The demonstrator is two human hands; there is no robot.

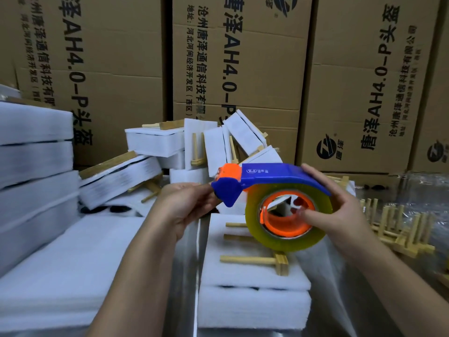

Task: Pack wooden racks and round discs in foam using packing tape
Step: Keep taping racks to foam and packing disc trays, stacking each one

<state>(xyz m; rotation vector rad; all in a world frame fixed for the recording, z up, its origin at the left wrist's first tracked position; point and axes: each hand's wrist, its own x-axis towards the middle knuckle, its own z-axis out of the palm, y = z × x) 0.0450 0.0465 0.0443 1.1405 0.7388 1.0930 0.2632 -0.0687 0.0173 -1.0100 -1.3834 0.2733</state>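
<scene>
I hold a blue and orange tape dispenser (269, 176) with a yellowish clear tape roll (286, 242) up over the table. My right hand (340, 205) grips the dispenser's blue back and the roll, thumb at the orange core. At the cutter end, my left hand (187, 203) pinches the dispenser's front. Below the dispenser lies a folded white foam pack (243, 276) with a wooden rack (255, 260) sticking out of its top. Black round discs (107, 209) lie at the left beyond the foam sheets.
Flat foam sheets (73, 263) lie at the lower left, a tall foam stack (34, 166) at the far left. Several wrapped packs (175, 147) are piled behind. Loose wooden racks (398, 229) sit at the right. Cardboard cartons (243, 69) wall the back.
</scene>
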